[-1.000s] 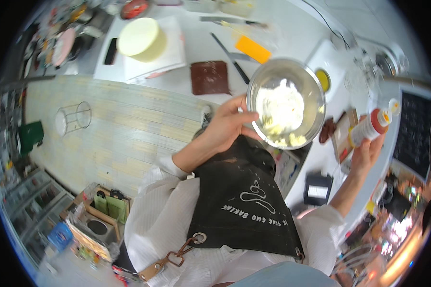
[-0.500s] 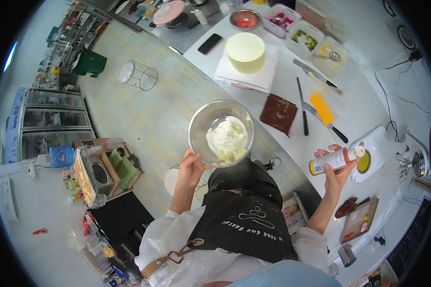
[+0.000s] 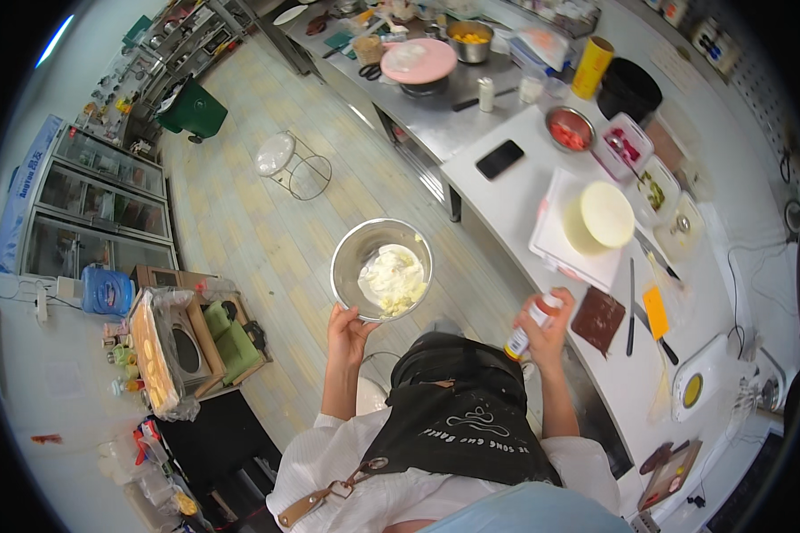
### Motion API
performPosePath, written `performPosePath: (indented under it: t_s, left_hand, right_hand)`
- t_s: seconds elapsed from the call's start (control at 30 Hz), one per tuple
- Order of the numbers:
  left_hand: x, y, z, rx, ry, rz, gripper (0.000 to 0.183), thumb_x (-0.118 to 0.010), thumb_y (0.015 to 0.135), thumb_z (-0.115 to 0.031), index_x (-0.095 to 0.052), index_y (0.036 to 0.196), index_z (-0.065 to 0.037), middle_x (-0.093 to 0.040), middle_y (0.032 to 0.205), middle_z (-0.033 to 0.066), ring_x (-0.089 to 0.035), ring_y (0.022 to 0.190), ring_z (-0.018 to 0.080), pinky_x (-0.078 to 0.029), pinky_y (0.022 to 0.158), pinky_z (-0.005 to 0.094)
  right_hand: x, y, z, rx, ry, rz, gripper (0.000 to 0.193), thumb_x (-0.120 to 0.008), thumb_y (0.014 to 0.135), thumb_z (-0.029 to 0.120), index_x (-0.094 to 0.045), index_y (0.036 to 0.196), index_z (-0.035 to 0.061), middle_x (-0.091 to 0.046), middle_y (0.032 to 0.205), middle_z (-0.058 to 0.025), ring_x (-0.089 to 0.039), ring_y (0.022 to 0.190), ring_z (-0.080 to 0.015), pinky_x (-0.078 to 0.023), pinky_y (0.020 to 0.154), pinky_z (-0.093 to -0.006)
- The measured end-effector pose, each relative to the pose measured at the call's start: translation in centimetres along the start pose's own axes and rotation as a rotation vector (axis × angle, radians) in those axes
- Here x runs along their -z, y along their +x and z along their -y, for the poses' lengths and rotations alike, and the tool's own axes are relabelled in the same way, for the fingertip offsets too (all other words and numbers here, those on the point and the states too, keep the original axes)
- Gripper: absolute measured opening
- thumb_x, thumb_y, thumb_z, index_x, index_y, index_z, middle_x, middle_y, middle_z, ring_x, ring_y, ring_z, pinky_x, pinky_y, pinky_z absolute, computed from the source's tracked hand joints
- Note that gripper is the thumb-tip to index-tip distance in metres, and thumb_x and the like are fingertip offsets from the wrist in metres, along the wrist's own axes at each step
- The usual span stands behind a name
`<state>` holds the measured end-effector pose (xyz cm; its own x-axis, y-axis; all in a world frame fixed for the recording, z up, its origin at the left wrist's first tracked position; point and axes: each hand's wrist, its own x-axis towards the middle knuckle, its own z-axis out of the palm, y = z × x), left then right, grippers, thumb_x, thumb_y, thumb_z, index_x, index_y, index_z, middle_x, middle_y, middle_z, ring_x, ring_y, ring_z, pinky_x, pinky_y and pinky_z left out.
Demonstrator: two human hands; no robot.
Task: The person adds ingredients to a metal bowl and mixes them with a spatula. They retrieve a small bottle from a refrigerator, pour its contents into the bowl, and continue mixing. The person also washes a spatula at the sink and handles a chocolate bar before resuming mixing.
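- Bottle (image 3: 522,332) has moved in from beside the mixer (image 3: 704,364) toward the metal bowl (image 3: 350,277) since the earlier frame.
- Right hand (image 3: 549,334) is wrapped around the tilted bottle.
- Left hand (image 3: 350,331) grips the bowl's near rim; white cream (image 3: 389,274) and pale yellow lumps (image 3: 400,299) lie inside.
- Brown slab (image 3: 598,321) and phone (image 3: 501,160) lie on the white surface (image 3: 482,202), near a pale round cake (image 3: 601,218).

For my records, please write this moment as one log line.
left hand: holding bowl, white mixture inside; right hand: holding bottle; table: pale cake, phone
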<state>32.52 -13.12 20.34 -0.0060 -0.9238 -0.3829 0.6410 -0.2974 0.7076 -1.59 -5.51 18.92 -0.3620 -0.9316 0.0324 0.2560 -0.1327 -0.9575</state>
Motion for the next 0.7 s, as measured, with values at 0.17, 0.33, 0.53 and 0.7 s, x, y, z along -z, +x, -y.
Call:
performPosePath:
  t_s: [0.17, 0.33, 0.53, 0.7]
  left_hand:
    - [2.4, 6.2, -6.4, -0.108, -0.043, -0.063, 0.036, -0.051, 0.09, -0.004, -0.047, 0.125, -0.001, -0.06, 0.122, 0.0171, -0.066, 0.104, 0.0295, -0.062, 0.081, 0.0446]
    - [4.8, 12.6, -11.2, -0.14, -0.114, -0.106, 0.04, -0.051, 0.089, -0.002, -0.044, 0.129, 0.0, -0.057, 0.125, 0.0182, -0.065, 0.105, 0.0311, -0.063, 0.08, 0.0443]
    - [8.0, 24.7, -18.4, -0.154, -0.104, -0.08, 0.046, -0.052, 0.088, -0.001, -0.04, 0.132, 0.001, -0.056, 0.127, 0.0201, -0.064, 0.108, 0.0332, -0.063, 0.081, 0.0441]
    - [10.7, 33.0, -25.6, -0.181, -0.113, -0.192, 0.049, -0.053, 0.088, 0.0, -0.04, 0.135, -0.002, -0.052, 0.133, 0.0187, -0.059, 0.116, 0.0339, -0.06, 0.088, 0.046]
  right_hand:
    - [-8.4, 14.0, -9.8, 0.044, -0.253, -0.047, 0.073, -0.069, 0.084, 0.0, -0.024, 0.139, 0.0125, -0.055, 0.1, -0.0082, -0.059, 0.083, -0.0157, -0.051, 0.078, -0.0303]
    - [-13.9, 32.7, -16.4, 0.212, -0.214, -0.189, 0.069, -0.075, 0.08, 0.002, -0.036, 0.137, 0.0091, -0.06, 0.101, -0.0051, -0.058, 0.09, -0.0118, -0.049, 0.084, -0.0272]
    - [-13.3, 48.4, -26.2, 0.3, -0.507, -0.517, 0.045, -0.077, 0.082, 0.009, -0.053, 0.12, 0.0056, -0.06, 0.1, -0.0042, -0.06, 0.087, -0.0126, -0.051, 0.078, -0.0264]
    - [-17.9, 48.2, -25.5, 0.243, -0.892, -0.597, 0.077, -0.079, 0.08, 0.014, -0.035, 0.142, -0.0006, -0.053, 0.128, -0.0182, -0.059, 0.111, -0.0269, -0.046, 0.096, -0.0366]
